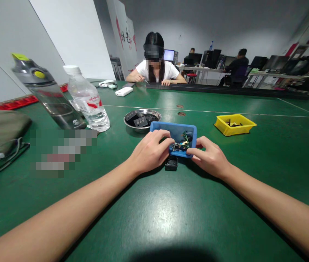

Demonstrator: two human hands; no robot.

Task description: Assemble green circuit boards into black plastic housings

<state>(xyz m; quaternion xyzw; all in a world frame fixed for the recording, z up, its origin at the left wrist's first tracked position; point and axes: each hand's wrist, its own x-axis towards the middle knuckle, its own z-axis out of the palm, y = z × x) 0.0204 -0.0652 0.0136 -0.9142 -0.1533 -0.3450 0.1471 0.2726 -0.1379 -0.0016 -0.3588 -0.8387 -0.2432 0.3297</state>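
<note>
A blue plastic bin is tipped toward me at the middle of the table. Small green circuit boards and metal bits lie inside it. My right hand grips the bin's right side, thumb at the front rim. Over the bin's left side, my left hand reaches in with fingers and thumb pinched together near the parts; whatever lies between the fingertips is hidden. Just below the bin, a small black plastic housing rests on the green table.
A steel bowl of black housings stands behind my left hand. To the right is a yellow bin with small dark parts. Leftward stand a water bottle and a grey drinking bottle. A person works across the green table.
</note>
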